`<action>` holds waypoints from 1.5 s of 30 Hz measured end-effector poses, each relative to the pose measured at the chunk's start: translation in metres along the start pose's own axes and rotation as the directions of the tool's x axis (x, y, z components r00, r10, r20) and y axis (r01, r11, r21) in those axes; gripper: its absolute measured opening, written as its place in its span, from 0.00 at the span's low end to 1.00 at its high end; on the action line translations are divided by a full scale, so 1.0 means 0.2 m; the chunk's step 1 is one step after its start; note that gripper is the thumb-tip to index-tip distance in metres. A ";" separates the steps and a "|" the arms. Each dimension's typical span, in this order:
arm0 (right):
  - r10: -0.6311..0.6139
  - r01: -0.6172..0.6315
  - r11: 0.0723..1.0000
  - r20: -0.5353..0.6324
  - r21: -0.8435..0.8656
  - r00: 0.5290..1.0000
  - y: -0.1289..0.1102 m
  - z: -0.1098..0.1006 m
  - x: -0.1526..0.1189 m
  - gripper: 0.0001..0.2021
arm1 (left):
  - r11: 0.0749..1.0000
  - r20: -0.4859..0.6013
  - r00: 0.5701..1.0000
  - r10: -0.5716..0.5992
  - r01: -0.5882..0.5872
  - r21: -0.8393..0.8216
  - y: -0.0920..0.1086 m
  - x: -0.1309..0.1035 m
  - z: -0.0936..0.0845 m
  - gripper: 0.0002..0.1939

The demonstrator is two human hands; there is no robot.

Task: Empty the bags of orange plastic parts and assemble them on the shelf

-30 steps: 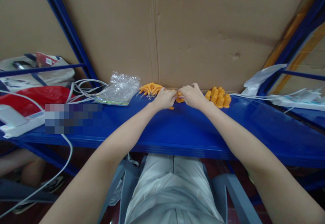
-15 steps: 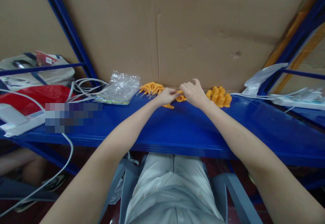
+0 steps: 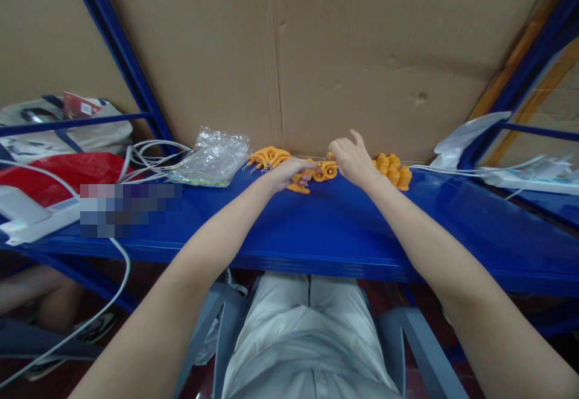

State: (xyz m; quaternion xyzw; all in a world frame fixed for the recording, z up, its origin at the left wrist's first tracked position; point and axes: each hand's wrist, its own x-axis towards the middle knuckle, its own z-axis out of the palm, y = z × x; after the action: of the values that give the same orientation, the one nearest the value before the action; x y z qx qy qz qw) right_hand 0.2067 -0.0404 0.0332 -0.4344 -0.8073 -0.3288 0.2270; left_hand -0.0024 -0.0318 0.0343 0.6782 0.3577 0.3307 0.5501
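My left hand is closed on an orange part, whose shape is partly hidden by the fingers. Between the hands, orange pieces with round openings lie on the blue table. My right hand is just right of them, fingers curled and one finger raised; a small orange bit shows at its fingertips, too small to make out. Beyond my left hand lies a pile of orange curved pieces with metal spirals. One more orange curved piece lies nearer. Several orange stubby pieces stand right of my right hand.
A clear plastic bag lies left of the orange pile. White cables, a red bag and a white power strip are at the far left. Cardboard rises behind the blue table. Another person's leg shows at lower left.
My hands have moved apart, the left slightly left and the right slightly right. The orange part is now in my left hand, and the round-opening pieces between are more exposed.
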 end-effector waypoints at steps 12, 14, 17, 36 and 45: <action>0.534 -0.569 0.822 0.315 0.025 0.785 0.25 0.04 -0.09 0.15 | 0.985 -0.395 0.903 0.170 -0.168 0.040 -0.08 0.11 -0.14 0.03; 0.564 -0.612 0.791 0.387 0.000 0.729 0.25 0.04 -0.09 0.14 | 0.988 -0.438 0.886 0.153 -0.154 0.033 -0.09 0.12 -0.14 0.04; 0.594 -0.644 0.764 0.437 -0.042 0.675 0.28 0.05 -0.11 0.13 | 0.991 -0.484 0.866 0.127 -0.136 0.016 -0.09 0.13 -0.15 0.06; 0.553 -0.529 0.817 0.571 -0.230 0.607 0.34 0.06 -0.14 0.18 | 0.980 -0.556 0.808 0.197 -0.184 0.081 -0.11 0.16 -0.15 0.02; 0.524 -0.508 0.841 0.514 -0.186 0.679 0.33 0.08 -0.17 0.18 | 0.973 -0.568 0.791 0.229 -0.197 0.118 -0.13 0.18 -0.16 0.01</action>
State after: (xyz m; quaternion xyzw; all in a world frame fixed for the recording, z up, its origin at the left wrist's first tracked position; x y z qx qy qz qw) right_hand 0.2801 -0.0213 0.0220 -0.7223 -0.6771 -0.1249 0.0647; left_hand -0.0140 0.0189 0.0172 0.5960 0.4374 0.5710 0.3570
